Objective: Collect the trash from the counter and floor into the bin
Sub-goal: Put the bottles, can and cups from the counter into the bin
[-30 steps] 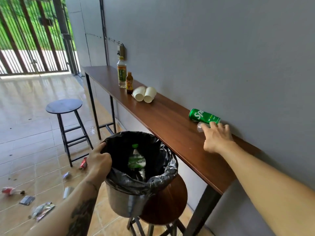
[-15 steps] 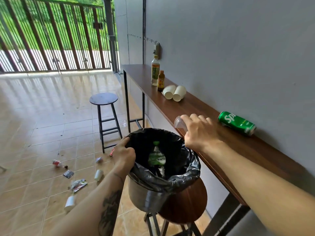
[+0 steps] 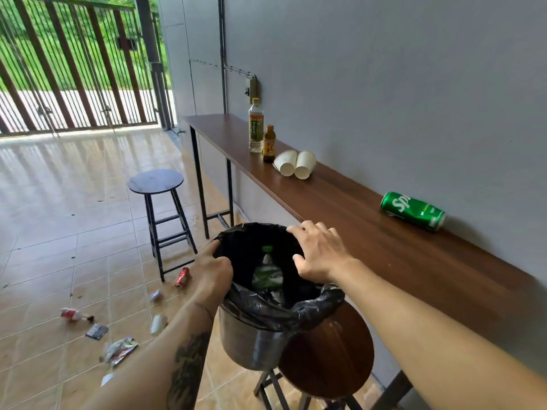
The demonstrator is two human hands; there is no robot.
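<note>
A metal bin [image 3: 245, 344] lined with a black bag sits on a round wooden stool [image 3: 331, 359] beside the counter [image 3: 355, 232]. A green-labelled plastic bottle [image 3: 266, 270] stands inside it. My left hand [image 3: 211, 269] grips the bin's left rim. Above the bin's right side hovers my right hand [image 3: 319, 253], palm down, fingers spread, nothing visible in it. On the counter lie a green soda can [image 3: 413, 211] and two white paper cups [image 3: 285, 162]; a tea bottle [image 3: 255, 125] and a small brown bottle [image 3: 269, 143] stand upright.
Litter is scattered on the tiled floor to the left: a red can [image 3: 182, 276], a white cup [image 3: 158, 324], a crumpled wrapper [image 3: 118, 350], a dark packet [image 3: 97, 331] and a red-and-white bottle [image 3: 74, 315]. A second stool [image 3: 155, 181] stands further back. A barred gate closes the far end.
My right hand carried a small clear cup from beside the green can to the bin; the cup no longer shows in the hand. My left hand has stayed on the rim.
</note>
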